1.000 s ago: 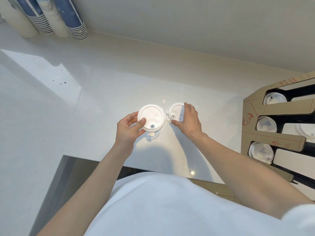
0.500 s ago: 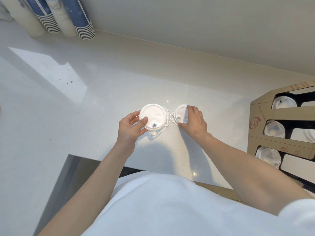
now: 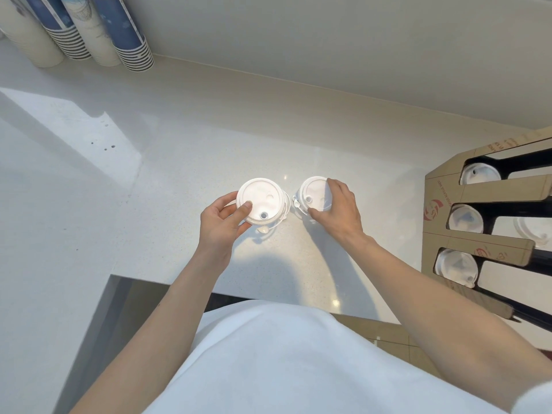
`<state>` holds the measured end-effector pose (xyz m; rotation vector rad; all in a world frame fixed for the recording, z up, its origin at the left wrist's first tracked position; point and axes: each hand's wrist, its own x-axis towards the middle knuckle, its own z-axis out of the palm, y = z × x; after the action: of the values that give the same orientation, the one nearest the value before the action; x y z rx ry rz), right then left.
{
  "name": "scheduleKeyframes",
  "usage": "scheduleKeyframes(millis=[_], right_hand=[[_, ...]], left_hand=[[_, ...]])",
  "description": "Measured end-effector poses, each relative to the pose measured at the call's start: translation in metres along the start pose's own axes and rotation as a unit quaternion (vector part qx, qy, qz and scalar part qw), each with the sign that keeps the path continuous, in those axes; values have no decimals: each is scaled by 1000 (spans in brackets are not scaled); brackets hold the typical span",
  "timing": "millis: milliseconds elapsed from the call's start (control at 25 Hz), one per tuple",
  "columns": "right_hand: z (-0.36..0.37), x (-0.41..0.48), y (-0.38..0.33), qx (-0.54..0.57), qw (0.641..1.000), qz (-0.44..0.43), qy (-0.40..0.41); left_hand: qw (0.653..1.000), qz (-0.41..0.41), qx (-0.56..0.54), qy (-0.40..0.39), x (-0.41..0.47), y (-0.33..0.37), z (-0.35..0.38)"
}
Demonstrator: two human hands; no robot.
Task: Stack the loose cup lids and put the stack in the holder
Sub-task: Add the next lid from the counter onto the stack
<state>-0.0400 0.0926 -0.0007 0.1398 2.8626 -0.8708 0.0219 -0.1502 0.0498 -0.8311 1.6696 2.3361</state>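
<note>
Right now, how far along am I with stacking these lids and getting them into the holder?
Partly done: the left hand holds a short stack of lids. In hand: the right hand has its grip on another lid beside that stack, not yet joined to it. Left: add that lid, then carry the stack to the cardboard holder on the right, whose slots already hold lids.

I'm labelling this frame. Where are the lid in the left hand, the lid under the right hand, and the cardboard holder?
Left-hand lid [image 3: 259, 202], head view, flat top.
Right-hand lid [image 3: 313, 192], head view, exposed top.
Cardboard holder [image 3: 493, 252], head view, bare divider strip.
</note>
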Motion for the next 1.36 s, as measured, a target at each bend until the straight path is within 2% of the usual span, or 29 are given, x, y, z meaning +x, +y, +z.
scheduleKeyframes(millis=[240, 440, 600, 840, 1120, 1360], right_hand=[[-43, -22, -11, 85, 992, -89, 3], [-79, -37, -25, 105, 977, -187, -17], [-98, -40, -37, 119, 965, -229, -39], [-116, -33, -43, 147, 953, -246, -97], [-133, -26, -50, 160, 947, -251, -121], [-141, -21, -49, 223, 937, -211, -163]], left_hand=[[1000, 8, -23, -3, 2, 6, 5], [999, 18, -36, -31, 5, 13, 14], [997, 28, -35, -68, 5, 17, 25], [991, 45, -48, -120, 3, 30, 43], [983, 47, -46, -169, 4, 37, 63], [979, 42, -61, -193, 5, 39, 75]])
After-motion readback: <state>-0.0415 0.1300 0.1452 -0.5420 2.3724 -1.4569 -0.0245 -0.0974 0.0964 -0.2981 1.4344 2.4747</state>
